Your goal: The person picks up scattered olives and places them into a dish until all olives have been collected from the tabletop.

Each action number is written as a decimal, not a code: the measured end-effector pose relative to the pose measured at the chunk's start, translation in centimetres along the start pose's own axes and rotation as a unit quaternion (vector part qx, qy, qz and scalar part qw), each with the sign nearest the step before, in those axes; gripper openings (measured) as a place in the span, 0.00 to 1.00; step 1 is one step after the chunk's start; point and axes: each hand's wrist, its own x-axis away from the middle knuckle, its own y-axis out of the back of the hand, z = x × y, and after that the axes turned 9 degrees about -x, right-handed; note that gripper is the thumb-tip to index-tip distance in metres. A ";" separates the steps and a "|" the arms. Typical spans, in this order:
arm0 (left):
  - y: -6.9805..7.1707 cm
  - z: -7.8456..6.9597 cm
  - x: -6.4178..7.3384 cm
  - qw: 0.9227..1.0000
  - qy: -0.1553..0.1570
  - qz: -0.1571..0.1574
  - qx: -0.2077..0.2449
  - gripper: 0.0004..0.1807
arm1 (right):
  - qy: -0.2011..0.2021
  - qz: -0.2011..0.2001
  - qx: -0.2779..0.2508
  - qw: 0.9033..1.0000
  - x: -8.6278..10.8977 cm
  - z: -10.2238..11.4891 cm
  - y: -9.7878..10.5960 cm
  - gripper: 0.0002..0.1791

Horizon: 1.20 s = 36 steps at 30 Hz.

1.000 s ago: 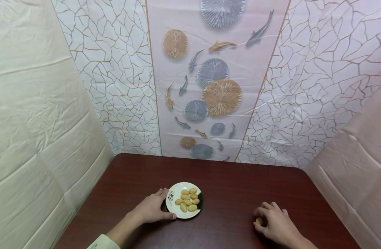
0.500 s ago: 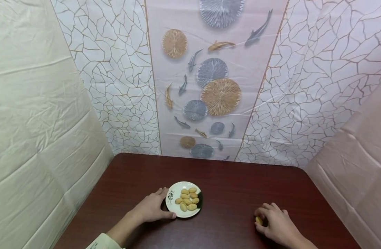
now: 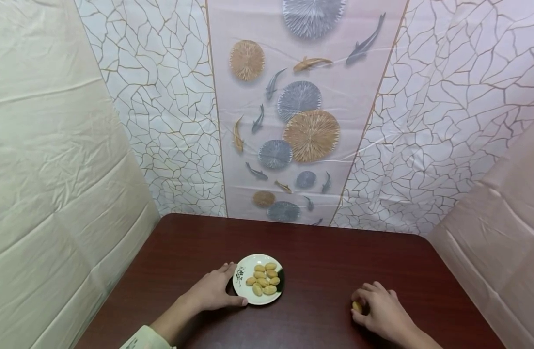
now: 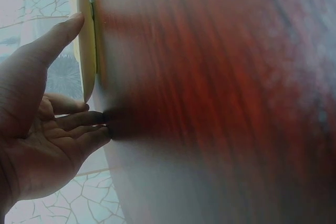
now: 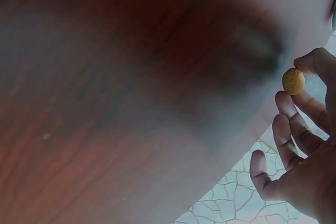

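Observation:
On the table lies a small white plate (image 3: 240,290) with a dark patch at its right and a floral print at its left. Several tan, oval, nut-like pieces (image 3: 262,282) sit on it. My left hand (image 3: 212,292) holds the plate's left rim between thumb and fingers; in the left wrist view the thumb (image 4: 65,32) touches the rim (image 4: 87,56). Off to the right, my right hand (image 3: 382,310) pinches one more tan oval piece (image 5: 293,81) between thumb and fingertips, just above the table. Its other fingers are slightly bent.
The dark red-brown table (image 3: 310,261) has rounded back corners. Patterned cloth (image 3: 284,184) hangs behind it, and plain pale cloth (image 3: 66,194) stands at the sides. Bare tabletop lies between the plate and my right hand.
My right hand has moved slightly left and up with the tan oval piece between its fingers. The left hand and the plate have stayed in place.

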 end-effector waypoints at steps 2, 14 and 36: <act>0.0 0.0 0.0 1.000 0.002 0.002 0.000 0.66 | 0.005 -0.003 0.001 1.000 -0.2 0.3 0.0 0.14; 0.0 0.0 -0.3 1.000 0.009 0.005 -0.004 0.66 | 0.041 -0.010 -0.019 0.999 -2.5 2.5 -0.4 0.18; 0.2 -0.1 0.0 1.000 0.016 0.014 -0.003 0.66 | 0.106 -0.030 -0.051 0.993 -6.6 7.8 -1.5 0.15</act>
